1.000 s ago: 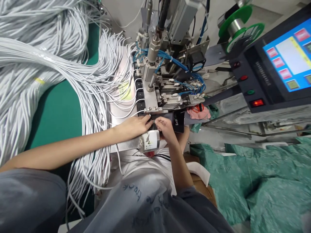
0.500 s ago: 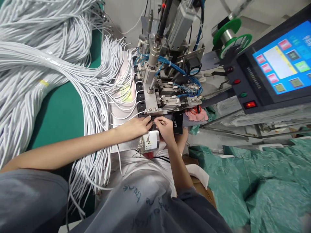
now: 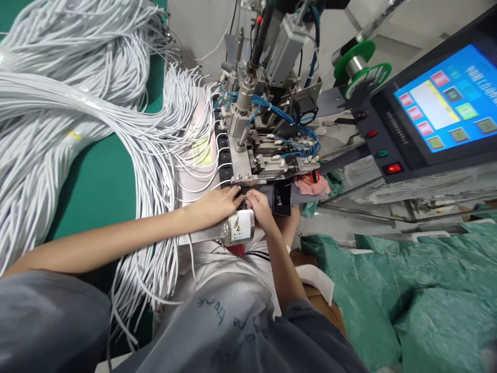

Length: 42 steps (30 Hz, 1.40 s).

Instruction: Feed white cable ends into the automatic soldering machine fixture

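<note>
My left hand [image 3: 221,203] lies at the front end of the machine [image 3: 241,165], its fingertips closed at a small part that they mostly hide. Facing it, my right hand [image 3: 259,206] pinches something small and metallic-looking, too tiny to name. The fingertips of both hands almost meet. Just below them sits a metal cylinder with a white label [image 3: 240,226]. White cables [image 3: 207,191] run from the left into black holders [image 3: 225,171] along the machine's edge, close to my left hand.
Thick bundles of white cable [image 3: 97,106] cover the green table [image 3: 97,171] at left. A dark phone [image 3: 282,198] lies right of my right hand. A control panel with a lit screen [image 3: 446,103] and a green wire spool [image 3: 359,65] stand at right. Green sheeting [image 3: 388,290] lies lower right.
The view has shifted slightly, so the control panel appears further left. My right hand has moved a little left and down, showing more of the phone. Both hands stay at the same spot.
</note>
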### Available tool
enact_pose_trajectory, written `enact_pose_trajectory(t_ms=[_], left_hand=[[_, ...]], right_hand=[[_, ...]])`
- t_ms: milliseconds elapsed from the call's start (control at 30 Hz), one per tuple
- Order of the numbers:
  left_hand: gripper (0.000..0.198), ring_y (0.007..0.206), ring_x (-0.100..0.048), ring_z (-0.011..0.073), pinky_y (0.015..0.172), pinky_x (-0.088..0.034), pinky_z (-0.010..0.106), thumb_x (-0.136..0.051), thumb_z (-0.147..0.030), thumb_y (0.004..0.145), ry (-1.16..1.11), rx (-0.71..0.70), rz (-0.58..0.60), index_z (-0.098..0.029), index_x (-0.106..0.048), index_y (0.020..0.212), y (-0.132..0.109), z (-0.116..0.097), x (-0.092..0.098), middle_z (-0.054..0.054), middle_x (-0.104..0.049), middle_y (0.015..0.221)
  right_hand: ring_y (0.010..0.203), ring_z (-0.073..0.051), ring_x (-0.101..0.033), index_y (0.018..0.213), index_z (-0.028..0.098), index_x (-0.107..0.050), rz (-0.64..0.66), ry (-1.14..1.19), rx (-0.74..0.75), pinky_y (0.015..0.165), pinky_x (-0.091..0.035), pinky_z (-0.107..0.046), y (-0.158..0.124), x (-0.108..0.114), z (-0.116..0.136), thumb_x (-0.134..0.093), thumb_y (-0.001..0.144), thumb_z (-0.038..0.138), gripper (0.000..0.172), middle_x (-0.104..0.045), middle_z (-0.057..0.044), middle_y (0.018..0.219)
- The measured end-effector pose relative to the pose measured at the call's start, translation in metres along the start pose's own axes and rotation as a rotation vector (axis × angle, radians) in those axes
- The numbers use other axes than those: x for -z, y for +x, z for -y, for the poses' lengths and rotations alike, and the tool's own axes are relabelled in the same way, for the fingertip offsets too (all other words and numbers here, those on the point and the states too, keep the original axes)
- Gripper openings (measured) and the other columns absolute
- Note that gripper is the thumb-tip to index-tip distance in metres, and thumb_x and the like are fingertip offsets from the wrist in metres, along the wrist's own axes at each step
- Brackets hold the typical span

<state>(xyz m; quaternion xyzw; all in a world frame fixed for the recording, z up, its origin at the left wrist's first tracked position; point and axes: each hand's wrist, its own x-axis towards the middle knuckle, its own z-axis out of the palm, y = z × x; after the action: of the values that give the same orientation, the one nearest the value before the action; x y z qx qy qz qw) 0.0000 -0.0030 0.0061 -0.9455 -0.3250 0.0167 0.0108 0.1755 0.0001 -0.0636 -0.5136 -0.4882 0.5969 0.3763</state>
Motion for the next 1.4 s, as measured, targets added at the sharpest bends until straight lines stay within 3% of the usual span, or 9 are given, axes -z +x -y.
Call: enact_pose_trajectory(t_ms=[200, 400, 467, 600, 700, 767, 933, 1167, 1400], left_hand=[[0.017, 0.069, -0.059, 0.0219, 0.051, -0.042, 0.029, -0.047, -0.004, 0.076, -0.068, 0.133, 0.129, -0.010, -0.062, 0.074, -0.008, -0.002, 0.019, 0.011, -0.058, 0.076], [0.023, 0.068, -0.061, 0.0226, 0.047, -0.038, 0.028, -0.042, -0.002, 0.078, -0.035, 0.232, 0.139, -0.009, -0.064, 0.084, -0.009, 0.001, 0.022, 0.013, -0.060, 0.085], [0.027, 0.067, -0.062, 0.0235, 0.046, -0.037, 0.028, -0.039, -0.002, 0.079, 0.008, 0.312, 0.121, -0.007, -0.063, 0.092, -0.007, 0.005, 0.019, 0.015, -0.060, 0.086], [0.028, 0.065, -0.062, 0.0245, 0.047, -0.036, 0.028, -0.036, -0.003, 0.081, 0.039, 0.368, 0.062, -0.005, -0.061, 0.094, -0.005, 0.011, 0.014, 0.015, -0.060, 0.082], [0.025, 0.062, -0.060, 0.0212, 0.049, -0.036, 0.028, -0.037, -0.008, 0.083, -0.064, 0.270, 0.015, -0.006, -0.062, 0.084, -0.007, 0.005, 0.017, 0.013, -0.059, 0.076], [0.026, 0.063, -0.058, 0.0178, 0.053, -0.039, 0.028, -0.038, -0.015, 0.088, -0.234, 0.129, -0.043, -0.008, -0.062, 0.081, -0.009, -0.004, 0.021, 0.010, -0.058, 0.077], [0.030, 0.085, -0.059, 0.0153, 0.076, -0.045, 0.026, -0.037, -0.028, 0.095, -0.784, -0.164, -0.107, -0.013, -0.063, 0.098, -0.015, -0.025, 0.029, 0.008, -0.060, 0.094], [0.029, 0.084, -0.059, 0.0166, 0.074, -0.044, 0.024, -0.056, -0.034, 0.086, -1.069, -0.088, -0.027, -0.011, -0.063, 0.102, -0.013, -0.021, 0.030, 0.008, -0.063, 0.094], [0.027, 0.071, -0.057, 0.0106, 0.066, -0.041, 0.019, -0.044, -0.025, 0.092, -1.246, -0.118, -0.063, -0.010, -0.066, 0.090, -0.013, -0.019, 0.035, 0.006, -0.065, 0.083]], right_hand=[[0.052, -0.009, -0.034, 0.063, 0.020, -0.042, -0.071, -0.256, 0.163, 0.049, -0.028, -0.022, 0.005, 0.007, -0.002, -0.046, 0.081, 0.035, 0.024, -0.036, 0.005, 0.056], [0.055, -0.011, -0.041, 0.068, 0.018, -0.051, -0.396, -0.504, 0.291, 0.054, -0.032, -0.022, -0.038, 0.000, 0.028, -0.042, 0.086, 0.029, 0.023, -0.045, 0.003, 0.057], [0.054, -0.011, -0.046, 0.069, 0.018, -0.056, -0.325, -0.557, 0.264, 0.054, -0.033, -0.023, -0.067, -0.022, 0.035, -0.043, 0.086, 0.028, 0.024, -0.053, 0.001, 0.059], [0.060, -0.014, -0.055, 0.073, 0.019, -0.063, 0.123, -0.638, 0.145, 0.061, -0.038, -0.024, -0.107, -0.079, 0.026, -0.054, 0.082, 0.029, 0.016, -0.064, -0.002, 0.065], [0.063, -0.014, -0.058, 0.074, 0.019, -0.062, 0.337, -0.576, 0.108, 0.062, -0.040, -0.023, -0.114, -0.108, 0.010, -0.054, 0.081, 0.021, 0.011, -0.066, -0.001, 0.068], [0.062, -0.014, -0.057, 0.075, 0.019, -0.060, 0.363, -0.533, 0.116, 0.060, -0.040, -0.023, -0.115, -0.112, 0.005, -0.049, 0.082, 0.016, 0.013, -0.064, -0.001, 0.067], [0.072, -0.018, -0.060, 0.079, 0.016, -0.061, 0.137, -0.532, 0.132, 0.066, -0.044, -0.028, -0.114, -0.074, 0.023, -0.047, 0.083, 0.020, 0.015, -0.066, -0.007, 0.076], [0.064, -0.012, -0.054, 0.087, 0.018, -0.061, 0.076, -0.402, 0.134, 0.058, -0.042, -0.023, -0.109, -0.007, 0.067, -0.058, 0.080, 0.024, 0.010, -0.058, 0.001, 0.069], [0.054, -0.011, -0.055, 0.086, 0.021, -0.054, -0.315, 0.055, 0.303, 0.053, -0.046, -0.024, -0.106, -0.008, 0.061, -0.066, 0.074, 0.034, 0.021, -0.058, 0.002, 0.066]])
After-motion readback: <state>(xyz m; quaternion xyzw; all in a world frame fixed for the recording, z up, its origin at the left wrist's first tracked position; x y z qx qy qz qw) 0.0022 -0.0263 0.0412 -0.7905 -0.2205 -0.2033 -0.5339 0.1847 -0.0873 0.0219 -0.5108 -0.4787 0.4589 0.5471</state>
